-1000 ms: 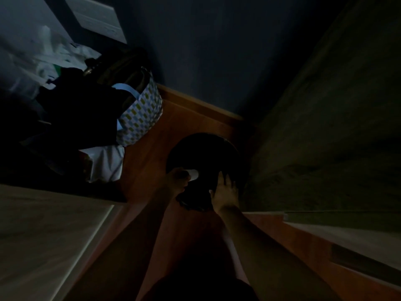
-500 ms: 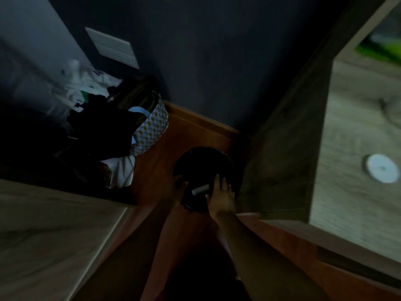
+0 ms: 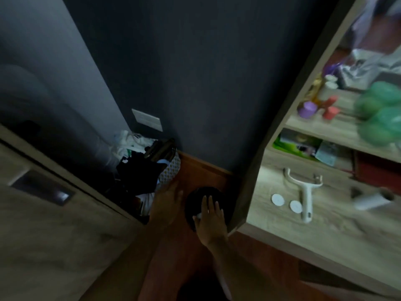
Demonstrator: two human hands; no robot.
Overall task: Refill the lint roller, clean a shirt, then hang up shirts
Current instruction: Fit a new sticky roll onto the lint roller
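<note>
A dark wall (image 3: 195, 83) is filling the middle of the view, with a pale plate (image 3: 147, 120) fixed low on it. To the right a wooden desk (image 3: 282, 231) with shelves above it is standing against the wall, and to the lower left a wooden cabinet (image 3: 43, 235) is taking up the corner. A reddish wooden floor (image 3: 195, 172) is showing between them.

A patterned basket (image 3: 171, 172) is sitting on the floor by the wall, heaped with dark and white clothes (image 3: 134, 168). Just right of it a round black bin (image 3: 195, 198) is standing on the floor, close against the side of the desk.

The right hand (image 3: 209, 216) is lying over the bin with its fingers spread and fairly straight; something small and white (image 3: 198, 215) is showing at its thumb side, but whether the hand is gripping it cannot be told. The left hand (image 3: 167, 198) is hovering in shadow between basket and bin, fingers loosely open and nothing visibly in it.

On the desk the white lint roller handle (image 3: 306, 192) is lying flat with its fork pointing toward the shelves. A blurred white roll (image 3: 368, 199) is lying to its right, well apart, and two small white discs (image 3: 278, 199) are lying just left of the handle. Green, purple and red items on the upper shelf are too blurred to name.
</note>
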